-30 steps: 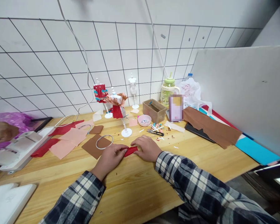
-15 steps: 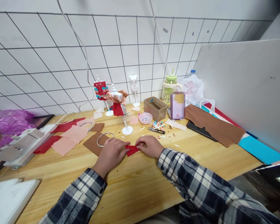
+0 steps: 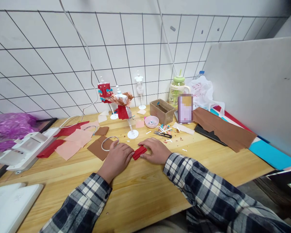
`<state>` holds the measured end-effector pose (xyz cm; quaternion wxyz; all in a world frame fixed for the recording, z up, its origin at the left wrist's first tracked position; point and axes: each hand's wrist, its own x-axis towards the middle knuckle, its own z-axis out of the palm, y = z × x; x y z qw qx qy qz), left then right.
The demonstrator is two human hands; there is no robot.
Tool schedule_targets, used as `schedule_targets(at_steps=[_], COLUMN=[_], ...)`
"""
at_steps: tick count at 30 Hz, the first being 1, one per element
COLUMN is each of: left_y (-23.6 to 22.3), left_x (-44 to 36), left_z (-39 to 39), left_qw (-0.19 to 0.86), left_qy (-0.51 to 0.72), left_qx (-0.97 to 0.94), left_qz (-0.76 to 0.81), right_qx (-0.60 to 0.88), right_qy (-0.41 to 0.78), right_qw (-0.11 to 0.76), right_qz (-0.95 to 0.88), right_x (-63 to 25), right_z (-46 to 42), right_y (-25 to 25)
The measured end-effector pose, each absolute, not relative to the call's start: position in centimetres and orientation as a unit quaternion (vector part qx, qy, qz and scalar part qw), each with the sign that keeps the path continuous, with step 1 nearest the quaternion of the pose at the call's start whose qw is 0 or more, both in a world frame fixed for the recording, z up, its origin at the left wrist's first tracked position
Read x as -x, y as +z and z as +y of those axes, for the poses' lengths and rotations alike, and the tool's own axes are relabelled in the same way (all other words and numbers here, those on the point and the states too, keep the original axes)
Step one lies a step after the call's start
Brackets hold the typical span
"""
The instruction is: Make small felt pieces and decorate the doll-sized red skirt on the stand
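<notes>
A small pleated strip of red crepe paper (image 3: 139, 153) is held low over the wooden table between my hands. My left hand (image 3: 118, 158) has its fingers closed on the strip's left end. At the right end, the thumb and fingers of my right hand (image 3: 156, 151) pinch it from below and above. Just behind my left hand, a silver ring (image 3: 104, 149) lies on a brown paper square (image 3: 94, 149). A miniature mannequin (image 3: 123, 111) dressed in red and brown paper stands beyond my hands. Small scissors (image 3: 163, 134) lie past my right hand.
Behind stand a red-and-blue dressed mannequin (image 3: 105, 92) and a bare white one (image 3: 140, 87). A pink bowl (image 3: 151, 125), cardboard box (image 3: 168, 117), phone (image 3: 185, 111) and green-lidded bottle (image 3: 176, 97) are at the back. A power strip (image 3: 31, 150) sits left; brown paper (image 3: 223, 129) lies right.
The red paper strip looks more compact and is turned at a slant. My right hand has shifted its grip, with the fingers over the top and the thumb lower.
</notes>
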<state>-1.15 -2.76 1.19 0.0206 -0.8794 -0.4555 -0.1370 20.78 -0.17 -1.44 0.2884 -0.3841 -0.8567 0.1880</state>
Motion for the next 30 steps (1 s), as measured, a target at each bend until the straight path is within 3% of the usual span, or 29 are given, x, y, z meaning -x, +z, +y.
schedule_targets(at_steps=[8, 14, 18, 26, 30], left_y=[1.2, 0.6, 0.1, 0.4, 0.2], left_x=[1.1, 1.2, 1.0, 1.3, 1.2], left_z=[-2.8, -2.6, -2.4, -2.4, -2.6], left_qw=[-0.012, -0.030, -0.074, -0.133, -0.212], left_qy=[-0.140, -0.184, -0.204, -0.318, -0.350], left_qx=[0.879, 0.863, 0.849, 0.795, 0.733], left_qz=[-0.456, -0.470, -0.481, -0.499, -0.543], right_qx=[0.390, 0.389, 0.384, 0.393, 0.383], right_qy=[0.186, 0.209, 0.223, 0.255, 0.283], right_qw=[0.254, 0.302, 0.334, 0.310, 0.326], right_qz=[-0.865, -0.845, -0.832, -0.827, -0.817], right_x=[-20.7, -20.8, -20.8, -20.8, -20.6], right_z=[-0.1, 0.2, -0.1, 0.1, 0.0], right_y=[-1.3, -1.7, -1.9, -1.9, -1.8])
